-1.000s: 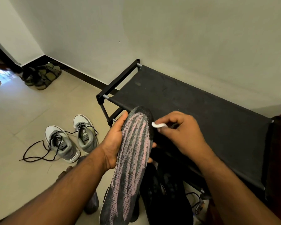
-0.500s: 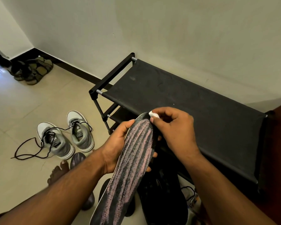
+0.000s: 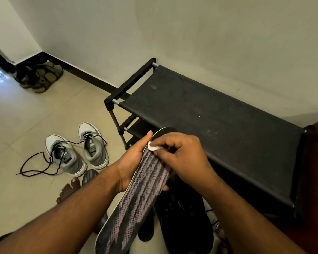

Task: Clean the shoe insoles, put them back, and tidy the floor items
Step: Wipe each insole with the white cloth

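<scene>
At the far left, in the corner by the wall, a pair of olive and black sandals [image 3: 39, 77] stands on the tiled floor [image 3: 26, 121]. Nearer to the person, two grey and white sneakers [image 3: 77, 149] stand side by side, and their dark laces [image 3: 35, 165] lie loose on the tiles. Just below them a second insole [image 3: 89, 177] lies on the floor, next to a bare foot [image 3: 68, 189].

In the middle, the left hand [image 3: 130, 164] grips a long insole [image 3: 136, 195] with a pink and dark grey pattern; the thumb lies along its left edge and the fingers curl under it. The insole is held in the air, tilted, with its far end up near the black shoe rack [image 3: 218, 114].

The right hand [image 3: 184, 158] pinches a small white pad [image 3: 152, 146] between thumb and fingers and presses it on the upper part of the insole. It may be cotton or tissue; I cannot tell which.

Under the right forearm, dark shoes [image 3: 182, 217] lie on the floor, but in the shadow their shape is not clear. The rack stands against the pale wall [image 3: 209, 43].
</scene>
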A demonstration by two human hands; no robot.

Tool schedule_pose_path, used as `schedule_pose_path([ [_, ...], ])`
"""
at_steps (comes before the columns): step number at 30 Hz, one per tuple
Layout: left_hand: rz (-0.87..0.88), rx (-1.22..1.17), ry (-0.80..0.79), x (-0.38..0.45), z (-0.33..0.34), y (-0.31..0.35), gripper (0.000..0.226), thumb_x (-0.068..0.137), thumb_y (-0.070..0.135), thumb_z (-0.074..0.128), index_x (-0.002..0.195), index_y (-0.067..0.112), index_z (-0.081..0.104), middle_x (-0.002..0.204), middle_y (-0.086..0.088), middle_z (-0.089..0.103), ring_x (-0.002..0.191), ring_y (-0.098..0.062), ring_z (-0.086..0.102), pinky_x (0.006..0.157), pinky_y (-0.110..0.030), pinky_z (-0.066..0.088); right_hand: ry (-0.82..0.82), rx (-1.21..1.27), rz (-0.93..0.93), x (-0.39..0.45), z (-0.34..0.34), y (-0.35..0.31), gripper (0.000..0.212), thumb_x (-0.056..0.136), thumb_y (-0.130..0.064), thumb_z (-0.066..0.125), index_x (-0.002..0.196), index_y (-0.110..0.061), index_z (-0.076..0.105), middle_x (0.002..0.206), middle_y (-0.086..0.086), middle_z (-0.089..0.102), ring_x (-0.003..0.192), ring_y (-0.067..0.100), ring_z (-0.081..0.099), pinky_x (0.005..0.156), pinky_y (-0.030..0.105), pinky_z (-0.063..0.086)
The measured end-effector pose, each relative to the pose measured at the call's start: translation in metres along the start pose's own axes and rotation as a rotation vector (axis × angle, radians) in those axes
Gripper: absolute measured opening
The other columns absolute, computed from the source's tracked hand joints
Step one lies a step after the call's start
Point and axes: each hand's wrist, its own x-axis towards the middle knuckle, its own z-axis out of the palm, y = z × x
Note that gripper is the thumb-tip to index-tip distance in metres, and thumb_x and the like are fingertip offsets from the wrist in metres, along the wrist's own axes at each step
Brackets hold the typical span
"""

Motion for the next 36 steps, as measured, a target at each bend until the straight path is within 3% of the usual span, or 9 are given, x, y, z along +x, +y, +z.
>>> schedule_pose_path([
  [4, 0.029, -0.032, 0.010, 0.004, -0.002, 0.003, 0.072, 0.085, 0.072, 0.045, 0.105, 0.009, 0.074, 0.093, -0.019, 0.068, 0.077, -0.032, 0.064, 0.079, -0.048, 0.048, -0.155, 0.052, 0.017, 0.001, -0.004, -0.001, 0.016, 0.081, -0.010, 0.073, 0.093, -0.021, 0.076, 0.088, -0.012, 0.071, 0.084, 0.003, 0.066, 0.076, 0.023, 0.054],
  [7, 0.039, -0.021, -0.006, 0.006, 0.000, 0.002, 0.077, 0.087, 0.074, 0.039, 0.108, 0.007, 0.072, 0.097, -0.023, 0.064, 0.082, -0.035, 0.065, 0.079, -0.051, 0.050, 0.093, 0.192, 0.132, 0.006, -0.015, 0.005, 0.015, 0.080, -0.009, 0.075, 0.087, -0.022, 0.076, 0.085, -0.011, 0.071, 0.079, 0.004, 0.066, 0.070, 0.019, 0.052],
  [9, 0.025, 0.000, -0.019, 0.007, 0.003, 0.002, 0.081, 0.086, 0.075, 0.038, 0.110, 0.005, 0.070, 0.103, -0.025, 0.062, 0.090, -0.036, 0.064, 0.081, -0.050, 0.051, 0.277, 0.075, 0.112, 0.010, -0.023, 0.012, 0.015, 0.081, -0.008, 0.074, 0.087, -0.021, 0.076, 0.086, -0.012, 0.069, 0.081, 0.001, 0.064, 0.072, 0.012, 0.047],
  [12, -0.005, 0.013, -0.037, 0.008, 0.009, 0.002, 0.080, 0.084, 0.074, 0.040, 0.113, 0.005, 0.068, 0.107, -0.025, 0.062, 0.094, -0.036, 0.063, 0.081, -0.050, 0.052, 0.324, -0.105, 0.058, 0.011, -0.027, 0.021, 0.014, 0.082, -0.006, 0.071, 0.088, -0.018, 0.076, 0.088, -0.013, 0.069, 0.084, 0.000, 0.062, 0.075, 0.012, 0.047],
  [19, 0.032, -0.010, 0.014, 0.008, 0.003, 0.004, 0.073, 0.088, 0.071, 0.041, 0.107, 0.008, 0.073, 0.097, -0.022, 0.065, 0.084, -0.035, 0.065, 0.083, -0.053, 0.048, 0.167, -0.114, -0.033, 0.006, -0.004, 0.011, 0.014, 0.081, -0.007, 0.073, 0.089, -0.017, 0.077, 0.088, -0.010, 0.072, 0.084, 0.000, 0.065, 0.079, 0.017, 0.052],
  [22, 0.061, -0.058, 0.037, 0.007, 0.003, 0.006, 0.068, 0.088, 0.068, 0.045, 0.105, 0.009, 0.075, 0.092, -0.020, 0.068, 0.082, -0.034, 0.063, 0.085, -0.052, 0.046, -0.012, -0.137, -0.143, 0.003, 0.002, 0.005, 0.014, 0.080, -0.007, 0.073, 0.091, -0.015, 0.077, 0.089, -0.007, 0.073, 0.085, 0.003, 0.066, 0.082, 0.028, 0.055],
  [25, 0.081, -0.063, 0.039, 0.007, 0.003, 0.006, 0.066, 0.088, 0.066, 0.046, 0.107, 0.010, 0.074, 0.093, -0.020, 0.069, 0.082, -0.034, 0.064, 0.084, -0.051, 0.045, -0.205, -0.082, -0.134, 0.007, -0.009, 0.007, 0.016, 0.078, -0.006, 0.074, 0.092, -0.015, 0.077, 0.089, -0.007, 0.073, 0.083, 0.003, 0.066, 0.078, 0.022, 0.054],
  [31, 0.026, 0.018, -0.019, 0.008, 0.005, 0.006, 0.083, 0.083, 0.077, 0.039, 0.113, 0.006, 0.070, 0.106, -0.025, 0.063, 0.091, -0.039, 0.063, 0.082, -0.050, 0.049, 0.227, -0.190, -0.167, 0.014, -0.036, 0.028, 0.011, 0.078, -0.007, 0.074, 0.086, -0.014, 0.076, 0.087, -0.006, 0.072, 0.084, 0.011, 0.067, 0.078, 0.032, 0.054],
  [36, 0.015, 0.068, -0.012, 0.003, 0.009, 0.006, 0.081, 0.080, 0.076, 0.041, 0.111, 0.008, 0.071, 0.105, -0.023, 0.064, 0.089, -0.038, 0.066, 0.074, -0.050, 0.055, 0.153, -0.405, -0.250, 0.014, -0.027, 0.033, 0.016, 0.074, -0.008, 0.073, 0.088, -0.017, 0.075, 0.090, -0.005, 0.073, 0.086, 0.020, 0.067, 0.078, 0.040, 0.053],
])
